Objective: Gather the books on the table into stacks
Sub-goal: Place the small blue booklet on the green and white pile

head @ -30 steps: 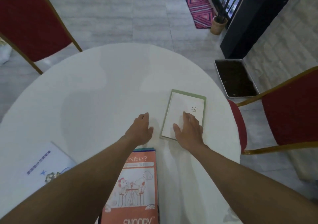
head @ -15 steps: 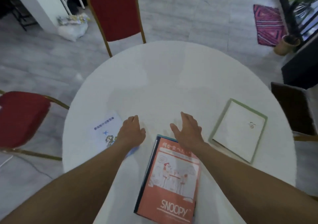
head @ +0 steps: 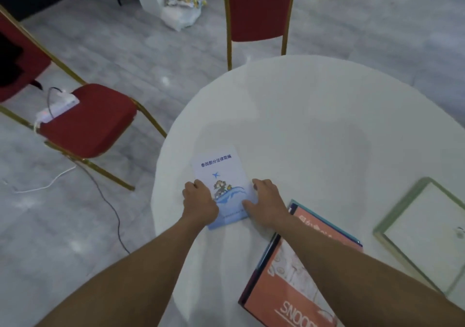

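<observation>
A thin white-and-blue booklet [head: 221, 173] with a plane drawing lies near the left edge of the round white table [head: 314, 125]. My left hand [head: 198, 201] curls over its left edge and my right hand [head: 266, 201] presses on its right edge, so both hands grip it. An orange Snoopy book [head: 284, 294] lies on top of a darker book at the near right, partly under my right forearm. A white book with a green border [head: 427, 236] lies flat at the far right, apart from the others.
A red chair with a gold frame [head: 88, 120] stands left of the table, with a white power strip [head: 57, 105] and cable on its seat. Another red chair [head: 259, 7] stands at the table's far side. A white bag [head: 181, 14] sits on the grey floor.
My view swung left. Both hands moved from the green-bordered book, past the Snoopy book, to the blue booklet and closed on its two edges.
</observation>
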Demonstrator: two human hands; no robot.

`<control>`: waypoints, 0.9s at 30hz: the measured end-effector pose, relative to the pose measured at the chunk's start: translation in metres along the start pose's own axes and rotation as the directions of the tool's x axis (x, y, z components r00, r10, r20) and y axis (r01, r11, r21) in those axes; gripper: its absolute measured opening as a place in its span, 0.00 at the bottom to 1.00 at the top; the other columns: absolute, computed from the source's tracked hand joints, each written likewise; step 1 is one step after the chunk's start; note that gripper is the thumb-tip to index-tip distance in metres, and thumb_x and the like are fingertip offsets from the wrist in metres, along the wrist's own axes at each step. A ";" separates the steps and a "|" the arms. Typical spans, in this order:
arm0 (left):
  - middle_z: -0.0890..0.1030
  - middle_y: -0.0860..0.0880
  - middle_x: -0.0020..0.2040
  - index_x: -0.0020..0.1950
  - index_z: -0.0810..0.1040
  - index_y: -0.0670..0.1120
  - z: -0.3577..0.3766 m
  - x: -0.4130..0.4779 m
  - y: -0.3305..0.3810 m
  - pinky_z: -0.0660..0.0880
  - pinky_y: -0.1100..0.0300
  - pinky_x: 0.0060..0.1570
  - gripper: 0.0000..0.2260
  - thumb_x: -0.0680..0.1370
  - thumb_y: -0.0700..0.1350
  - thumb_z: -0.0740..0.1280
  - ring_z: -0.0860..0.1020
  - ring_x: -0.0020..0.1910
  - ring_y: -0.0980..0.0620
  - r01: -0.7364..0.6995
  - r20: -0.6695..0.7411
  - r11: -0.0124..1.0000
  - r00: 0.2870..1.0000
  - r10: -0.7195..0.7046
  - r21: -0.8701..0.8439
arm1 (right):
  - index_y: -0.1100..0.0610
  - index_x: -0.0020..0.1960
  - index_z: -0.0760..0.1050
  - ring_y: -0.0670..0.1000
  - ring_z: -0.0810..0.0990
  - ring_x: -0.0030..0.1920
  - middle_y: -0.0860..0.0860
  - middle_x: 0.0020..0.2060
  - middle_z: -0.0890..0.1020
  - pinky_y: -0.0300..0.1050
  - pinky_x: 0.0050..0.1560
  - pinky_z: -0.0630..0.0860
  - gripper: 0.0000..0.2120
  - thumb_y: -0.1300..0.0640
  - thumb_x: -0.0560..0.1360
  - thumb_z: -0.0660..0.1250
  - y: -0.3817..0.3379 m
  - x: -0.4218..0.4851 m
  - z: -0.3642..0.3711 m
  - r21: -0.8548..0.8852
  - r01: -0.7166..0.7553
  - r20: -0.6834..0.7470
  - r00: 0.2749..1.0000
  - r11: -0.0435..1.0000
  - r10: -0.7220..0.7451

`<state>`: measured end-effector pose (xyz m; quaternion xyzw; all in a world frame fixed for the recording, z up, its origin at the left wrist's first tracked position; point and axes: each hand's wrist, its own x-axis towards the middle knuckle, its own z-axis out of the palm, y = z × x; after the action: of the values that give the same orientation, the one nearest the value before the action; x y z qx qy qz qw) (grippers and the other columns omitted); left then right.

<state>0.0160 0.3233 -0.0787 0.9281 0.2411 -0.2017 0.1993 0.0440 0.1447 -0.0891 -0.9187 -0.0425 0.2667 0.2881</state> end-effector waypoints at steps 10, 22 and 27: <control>0.66 0.38 0.64 0.66 0.64 0.38 -0.010 0.013 0.006 0.73 0.56 0.55 0.23 0.74 0.37 0.67 0.74 0.57 0.41 0.073 0.067 0.909 0.997 -0.050 -0.409 | 0.59 0.68 0.66 0.54 0.71 0.61 0.54 0.61 0.68 0.43 0.60 0.67 0.27 0.54 0.73 0.71 0.000 0.006 0.005 0.068 -0.057 0.006 0.998 0.996 0.057; 0.77 0.43 0.56 0.59 0.59 0.48 -0.037 0.019 0.071 0.75 0.66 0.40 0.20 0.73 0.33 0.61 0.78 0.51 0.48 -0.259 -0.042 0.740 0.953 0.299 -0.621 | 0.60 0.65 0.67 0.57 0.78 0.58 0.57 0.59 0.78 0.51 0.58 0.75 0.20 0.55 0.76 0.66 -0.004 -0.004 -0.040 0.385 -0.142 -0.111 0.974 0.912 0.198; 0.72 0.49 0.51 0.63 0.66 0.42 -0.035 0.012 0.120 0.70 0.75 0.30 0.20 0.72 0.34 0.63 0.74 0.43 0.59 -0.428 -0.109 0.766 0.895 0.432 -0.480 | 0.59 0.67 0.66 0.57 0.79 0.57 0.57 0.59 0.79 0.52 0.57 0.76 0.21 0.55 0.77 0.66 0.027 -0.020 -0.075 0.476 -0.159 -0.204 0.937 0.865 0.285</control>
<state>0.0987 0.2477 -0.0220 0.8756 0.0649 -0.0862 0.4708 0.0633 0.0797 -0.0431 -0.8523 0.1669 0.1745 0.4639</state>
